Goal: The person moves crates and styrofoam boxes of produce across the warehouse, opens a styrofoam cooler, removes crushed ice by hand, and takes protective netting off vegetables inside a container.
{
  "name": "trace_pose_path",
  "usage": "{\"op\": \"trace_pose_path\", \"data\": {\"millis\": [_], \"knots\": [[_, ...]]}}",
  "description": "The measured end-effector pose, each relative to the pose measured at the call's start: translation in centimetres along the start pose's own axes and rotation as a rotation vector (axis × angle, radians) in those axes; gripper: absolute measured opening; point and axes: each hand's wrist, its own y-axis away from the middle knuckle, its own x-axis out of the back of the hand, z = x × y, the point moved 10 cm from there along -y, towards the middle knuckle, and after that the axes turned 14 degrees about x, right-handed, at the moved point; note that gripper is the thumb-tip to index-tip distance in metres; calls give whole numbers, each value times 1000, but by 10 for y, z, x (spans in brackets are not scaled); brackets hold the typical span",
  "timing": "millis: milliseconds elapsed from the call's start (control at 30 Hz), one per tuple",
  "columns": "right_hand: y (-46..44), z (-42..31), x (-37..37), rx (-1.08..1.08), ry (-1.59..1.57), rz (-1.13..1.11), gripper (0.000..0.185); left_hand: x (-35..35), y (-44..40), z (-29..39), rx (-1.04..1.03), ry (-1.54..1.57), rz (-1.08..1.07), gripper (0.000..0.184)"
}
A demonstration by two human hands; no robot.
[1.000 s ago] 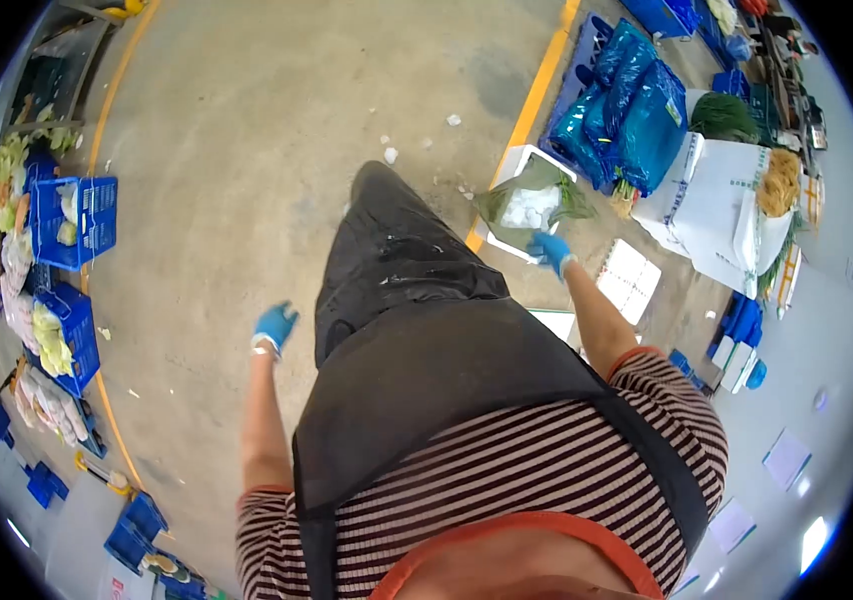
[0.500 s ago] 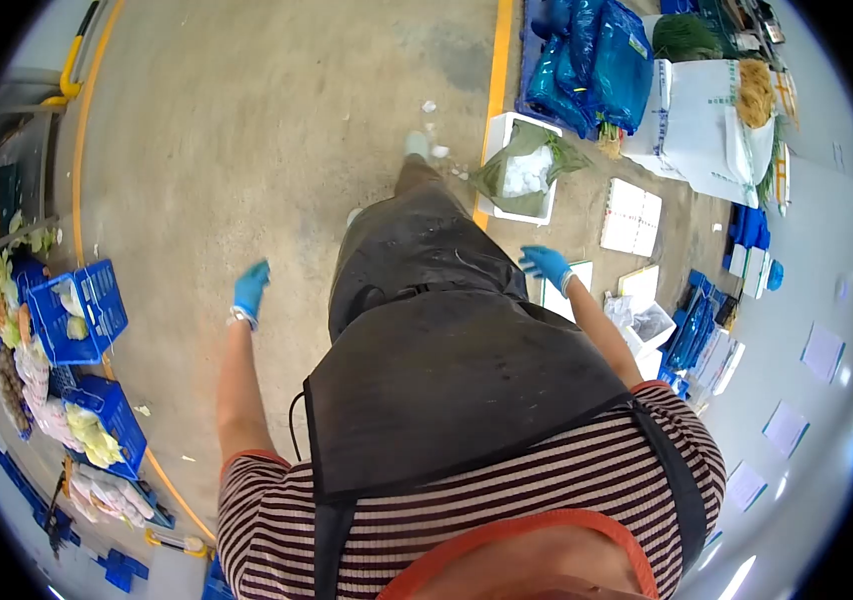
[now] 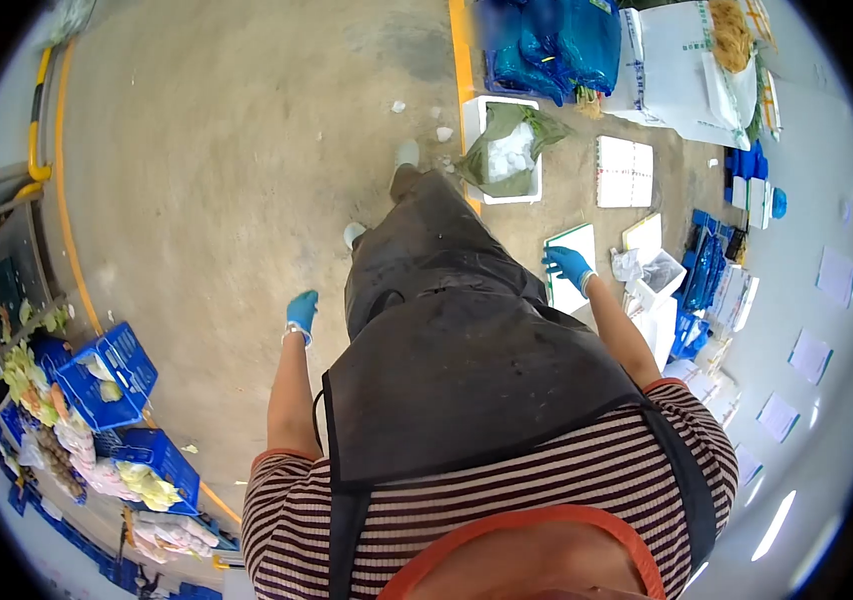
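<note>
Both hands wear blue gloves. My left hand (image 3: 302,312) hangs over the bare floor left of the dark apron (image 3: 457,350), holding nothing, its fingers slightly apart. On the other side, my right hand (image 3: 569,266) has its fingers spread and empty, over a white lid (image 3: 572,240) with a green edge; whether it touches the lid I cannot tell. Beyond that hand stands a white foam box (image 3: 473,125) with a green bag (image 3: 480,160) and white ice-like lumps (image 3: 512,153) in it.
A flat white box (image 3: 625,172) and an open foam box (image 3: 659,278) lie at the right. Blue bags (image 3: 557,45) are piled at the top. Blue crates (image 3: 112,375) with vegetables stand at the left. White pieces (image 3: 444,133) lie on the floor near my feet.
The view has turned and shifted. The green-bagged foam box now lies farther from my right hand, which was beside it one second ago and now appears over the white lid. Both hands remain empty.
</note>
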Motion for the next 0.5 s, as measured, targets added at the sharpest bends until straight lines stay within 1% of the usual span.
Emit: {"op": "trace_pose_path", "data": {"millis": [67,133,200,233,267,333,400,467,500], "knots": [[-10,16,-2,-61,-17,-41,43,22,-7,89,-177,-63,106,41],[-27,17,-3,-115,36,-102,39,35,20,173,-188,170,116,39],[-60,23,6,-134,-2,-112,37,38,67,249,-171,246,105,39],[-81,22,16,-133,-74,-97,37,37,78,276,-166,286,101,38],[-98,26,22,-146,-148,-85,36,32,84,289,-160,243,77,38],[-116,-9,38,-69,-253,-37,36,27,84,321,-165,152,29,37],[-134,-29,56,-63,-373,-9,38,18,84,346,-143,38,-1,36],[-143,-40,78,25,-471,82,40,18,66,358,-141,-28,14,36],[-137,-48,89,46,-483,101,41,21,49,352,-141,-85,28,36]]}}
